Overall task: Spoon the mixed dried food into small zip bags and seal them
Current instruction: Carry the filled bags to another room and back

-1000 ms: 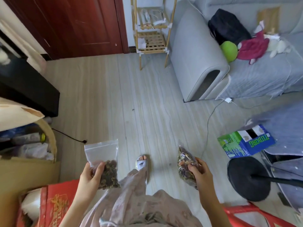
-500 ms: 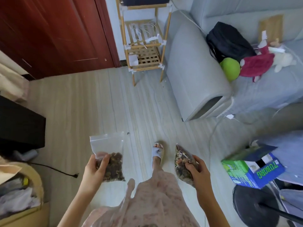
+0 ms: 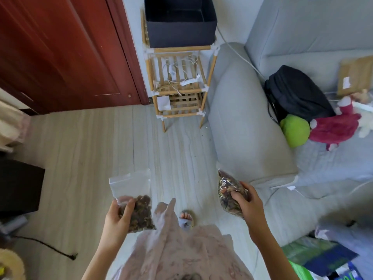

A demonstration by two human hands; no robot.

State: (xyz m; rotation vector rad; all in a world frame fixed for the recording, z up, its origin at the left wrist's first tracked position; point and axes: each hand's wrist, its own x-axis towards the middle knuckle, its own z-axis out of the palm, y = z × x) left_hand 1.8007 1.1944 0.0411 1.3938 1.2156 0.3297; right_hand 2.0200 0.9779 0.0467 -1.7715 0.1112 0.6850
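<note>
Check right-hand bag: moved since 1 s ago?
Yes. The mixed-food bag in the right hand was carried forward: earlier well short of the sofa arm, now beside its near end.

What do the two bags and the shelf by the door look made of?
Left hand's bag: clear glossy plastic film, see-through above the dark pieces. Right hand's bag: likewise clear, shiny, packed full. Shelf: pale slatted wood or bamboo, matte, with white joints, probably plastic.

A clear zip bag point(image 3: 132, 201), upright and about half full of dark dried food, hangs over the floor left of a fuller, tilted bag of mixed dried food point(image 3: 228, 190).
</note>
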